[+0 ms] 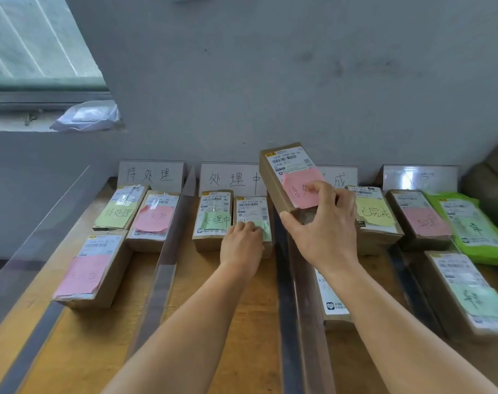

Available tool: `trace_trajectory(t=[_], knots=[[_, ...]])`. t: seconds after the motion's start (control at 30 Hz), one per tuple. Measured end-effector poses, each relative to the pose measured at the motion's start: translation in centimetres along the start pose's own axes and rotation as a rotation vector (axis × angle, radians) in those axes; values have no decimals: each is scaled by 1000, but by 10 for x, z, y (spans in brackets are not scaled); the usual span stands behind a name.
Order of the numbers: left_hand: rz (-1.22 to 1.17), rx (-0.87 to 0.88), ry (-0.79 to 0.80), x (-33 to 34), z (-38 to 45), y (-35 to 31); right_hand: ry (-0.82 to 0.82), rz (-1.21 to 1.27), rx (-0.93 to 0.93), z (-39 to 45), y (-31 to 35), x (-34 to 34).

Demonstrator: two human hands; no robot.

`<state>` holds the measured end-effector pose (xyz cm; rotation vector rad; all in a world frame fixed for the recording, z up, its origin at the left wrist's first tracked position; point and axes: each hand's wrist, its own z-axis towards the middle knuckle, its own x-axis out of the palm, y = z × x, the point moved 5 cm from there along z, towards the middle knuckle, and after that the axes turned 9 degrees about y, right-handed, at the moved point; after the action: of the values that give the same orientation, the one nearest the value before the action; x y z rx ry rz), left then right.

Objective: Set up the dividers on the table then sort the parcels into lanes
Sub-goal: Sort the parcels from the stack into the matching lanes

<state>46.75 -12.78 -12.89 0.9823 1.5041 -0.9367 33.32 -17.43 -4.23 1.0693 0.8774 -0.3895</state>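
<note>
Your right hand [324, 223] grips a box [287, 177] by its near end, thumb on the end face and fingers over the pink note [303, 187] stuck on its top. The box is lifted clear of the table [242, 322], above the divider [296, 294] that runs between the second and third lanes. Its long axis runs away from you, the far end tipped up toward the wall [299, 81] and leaning a little left, its label side facing you. Your left hand [242, 243] rests palm-down on a parcel [252, 214] just left of that divider, fingers curled over its green note; you cannot tell whether it is gripping. That parcel lies flat, its long axis also pointing at the wall, beside another one [213, 217] further left of the divider. Behind them a sign [230, 179] stands against the wall, partly hidden by the raised box. Right of the divider a parcel with a yellow note [373, 214] lies flat, lengthwise toward the wall.
</note>
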Motion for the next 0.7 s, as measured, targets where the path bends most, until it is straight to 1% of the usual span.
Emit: trace_trajectory(t=[0.13, 0.2, 0.23, 0.27, 0.33, 0.4, 0.47, 0.53, 0.7], knots=[[-44, -31, 27, -4, 10, 9, 11, 10, -2, 3, -4, 3], [-126, -57, 46, -7, 9, 12, 12, 17, 2, 3, -6, 4], [-221, -92, 35, -11, 7, 14, 10, 23, 7, 3, -6, 3], [-367, -138, 9, -17, 3, 16, 4, 29, 11, 3, -5, 2], [-723, -184, -62, -35, -7, 18, -20, 46, 12, 2, -2, 1], [-985, -129, -116, -57, -18, 10, -45, 73, 6, -2, 4, 0], [-1133, -54, -120, -78, -32, 4, -61, 115, -15, -7, 17, 1], [-1240, -25, -112, -92, -46, 5, -83, 133, -40, -13, 34, 2], [-1307, -118, -210, -109, -86, 46, -57, 142, -127, -33, 83, 18]])
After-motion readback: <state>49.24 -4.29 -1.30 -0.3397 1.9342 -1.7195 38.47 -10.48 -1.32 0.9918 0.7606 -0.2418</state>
